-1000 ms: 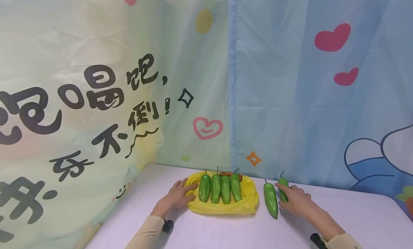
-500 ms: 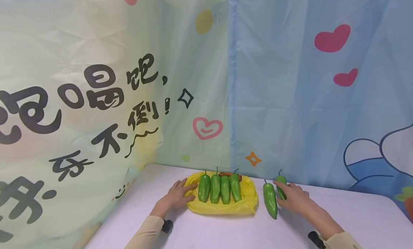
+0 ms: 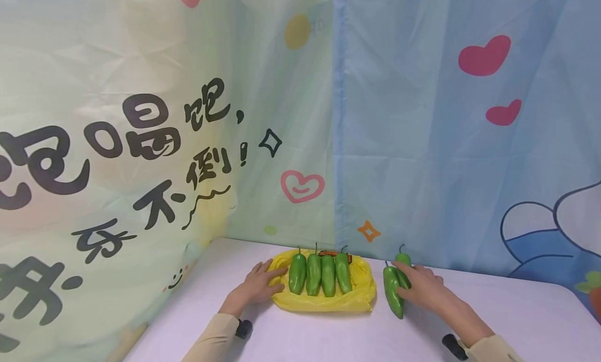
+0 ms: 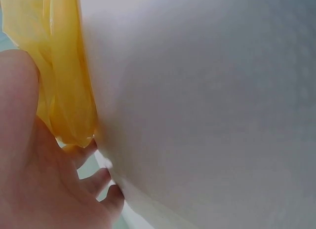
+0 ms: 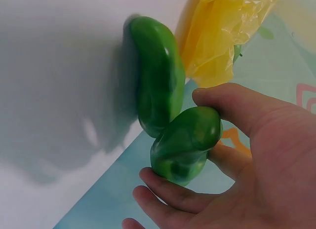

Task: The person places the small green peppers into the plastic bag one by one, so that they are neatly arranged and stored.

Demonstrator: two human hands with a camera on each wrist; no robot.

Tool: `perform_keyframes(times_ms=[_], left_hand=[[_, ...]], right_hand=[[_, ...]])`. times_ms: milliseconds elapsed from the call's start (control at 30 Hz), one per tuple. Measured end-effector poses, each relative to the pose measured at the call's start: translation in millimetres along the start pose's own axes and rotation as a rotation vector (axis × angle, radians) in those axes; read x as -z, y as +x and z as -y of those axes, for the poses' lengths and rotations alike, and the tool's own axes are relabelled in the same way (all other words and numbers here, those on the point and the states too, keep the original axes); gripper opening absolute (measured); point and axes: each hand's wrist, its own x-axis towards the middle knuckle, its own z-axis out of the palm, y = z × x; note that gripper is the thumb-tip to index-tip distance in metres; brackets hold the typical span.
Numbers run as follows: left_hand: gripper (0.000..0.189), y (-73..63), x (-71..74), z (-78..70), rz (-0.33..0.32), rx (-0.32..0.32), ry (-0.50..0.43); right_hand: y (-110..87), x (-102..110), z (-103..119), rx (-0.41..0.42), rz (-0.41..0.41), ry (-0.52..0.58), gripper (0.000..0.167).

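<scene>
In the head view my right hand [image 3: 422,286] holds a green pepper [image 3: 403,258] between thumb and fingers. The right wrist view shows this pepper [image 5: 187,140] end-on in the grasp, its near end close against a second green pepper [image 5: 160,76] on the table. On the left, my left hand [image 3: 255,286] rests at the edge of a flattened yellow plastic bag [image 3: 324,303], thumb and index finger touching it and the others spread. Several green peppers [image 3: 313,275] lie side by side on the bag, stems pointing away. In the left wrist view, fingers [image 4: 94,182] reach past the bag's end.
A small reddish-orange item [image 3: 328,253] shows partly behind the peppers on the bag. The white table [image 3: 328,338] ends at a printed cloth backdrop [image 3: 399,143]. Another printed cloth [image 3: 117,221] runs along the left side.
My right hand has moved left with its pepper, bringing it right up to the pepper lying on the table. The left hand and the bag stay in place.
</scene>
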Motion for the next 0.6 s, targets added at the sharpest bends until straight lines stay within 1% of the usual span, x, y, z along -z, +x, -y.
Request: perform_keyframes(times_ms=[333,467,600], left_hand=[[0.052,1.8,-1.0,1.6,0.007,0.005,0.002],[0.052,2.6,-1.4,1.6,0.015,0.021,0.004],[0.052,1.9,-0.9,1.0,0.017,0.025,0.007]], right_hand=[[0.1,2,8,0.027,0.003,0.004,0.063],[-0.3,3,12,0.033,0.004,0.0,0.062],[0.5,2,17,0.04,-0.001,-0.004,0.062]])
